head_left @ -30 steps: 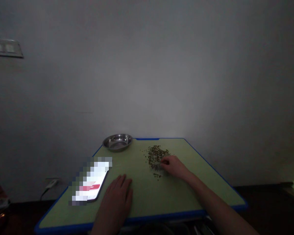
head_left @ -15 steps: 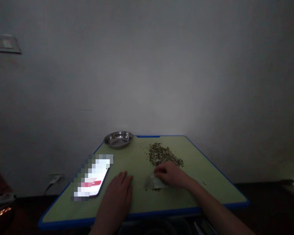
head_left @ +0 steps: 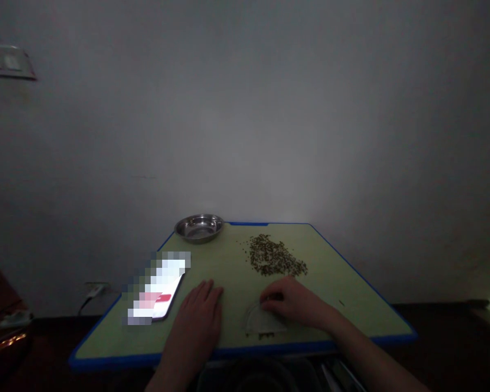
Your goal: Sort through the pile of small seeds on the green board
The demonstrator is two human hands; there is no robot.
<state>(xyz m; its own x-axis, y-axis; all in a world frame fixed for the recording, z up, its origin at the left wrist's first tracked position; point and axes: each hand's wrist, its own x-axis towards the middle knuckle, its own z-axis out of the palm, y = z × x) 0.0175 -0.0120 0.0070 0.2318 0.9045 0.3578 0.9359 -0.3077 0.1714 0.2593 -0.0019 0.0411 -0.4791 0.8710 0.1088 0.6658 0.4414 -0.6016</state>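
My right hand point(head_left: 292, 300) pinches the curved top of a clear half-round scraper point(head_left: 258, 320), its straight edge facing me on the table. Along that edge lie a few small dark grains. Just beyond my right hand a loose pile of dark grains point(head_left: 271, 256) is spread out; they look like small beans or seeds, too small to name surely. My left hand point(head_left: 200, 313) rests flat on the table, palm down with fingers extended, holding nothing. Part of the scraper is hidden behind the right fingers.
The pale green table point(head_left: 318, 256) has a blue rim. A shallow steel bowl point(head_left: 198, 231) stands at its back left corner. A lit phone or tablet point(head_left: 163, 288), partly blurred out, lies left of my left hand. A small dark sliver point(head_left: 342, 302) lies on the right. A wall rises behind.
My right hand and the scraper have moved toward me, nearer the table's front edge, with a few grains along the scraper's edge. My left hand stays in place.
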